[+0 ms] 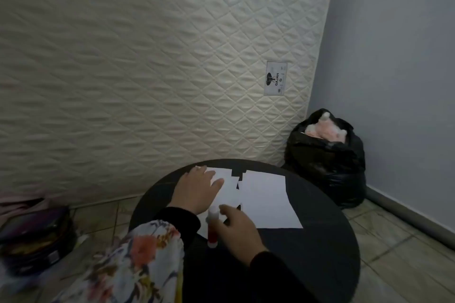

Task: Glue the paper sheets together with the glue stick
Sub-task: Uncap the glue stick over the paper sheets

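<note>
On the round dark bench point(320, 241) in front of you lie two white paper sheets side by side. The left sheet point(229, 187) sits under your left hand point(197, 188), which lies flat on it with the fingers straight and spread, pointing toward the far right. The right sheet point(267, 199) is bare and lies just beside the left one, their inner edges meeting or slightly overlapping near the middle; the blur keeps you from telling which. A dark notch of bench surface shows between their far corners.

Your right hand point(236, 231) is over the near edge of the left sheet, fingers curled round the glue stick point(212, 226). The stick stands roughly upright, its red body below the fingers and its pale end up by your thumb and forefinger. Whether the lower end touches the paper or the bench cannot be made out, since the frame is smeared there.

Both wrists wear black cuffs, and a floral sleeve point(138, 263) covers your left forearm.

Behind the bench a quilted cream mattress point(147, 69) stands on edge, bearing a small label point(276, 78) printed with "GAJAH". To the right, in the corner by the blue-grey wall point(398, 56), a black plastic bag point(327, 162) sits on the tiled floor point(406, 253) with something pink and fluffy showing at its open top. On the floor at the far left lies a dark case point(34, 236) with colourful contents, too blurred to name.
</note>
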